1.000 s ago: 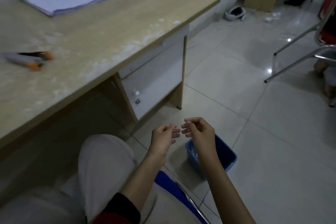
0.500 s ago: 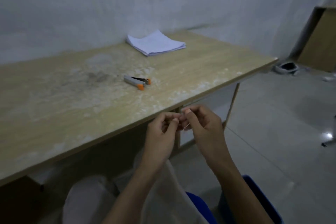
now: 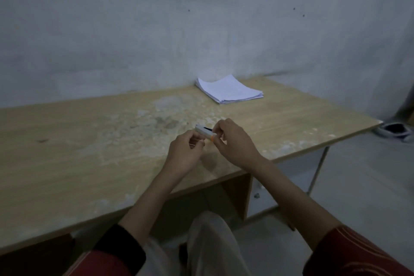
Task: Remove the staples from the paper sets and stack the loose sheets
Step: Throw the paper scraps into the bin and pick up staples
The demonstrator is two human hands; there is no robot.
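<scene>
Both forearms are stretched over the wooden table (image 3: pixel 67 163). The right hand (image 3: pixel 235 143) is curled, with the orange near end of the staple remover (image 3: pixel 202 130) pinched. The left hand (image 3: pixel 184 154) is curled just beside it; whether anything is held cannot be told. The paper stack (image 3: pixel 228 91) is laid far right, by the wall.

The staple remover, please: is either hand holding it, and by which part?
The right hand pinches the staple remover at its orange end. The left hand curls beside its grey body; whether it grips cannot be told.

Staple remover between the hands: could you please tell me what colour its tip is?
The staple remover has an orange tip, clearest in the head view.
</scene>
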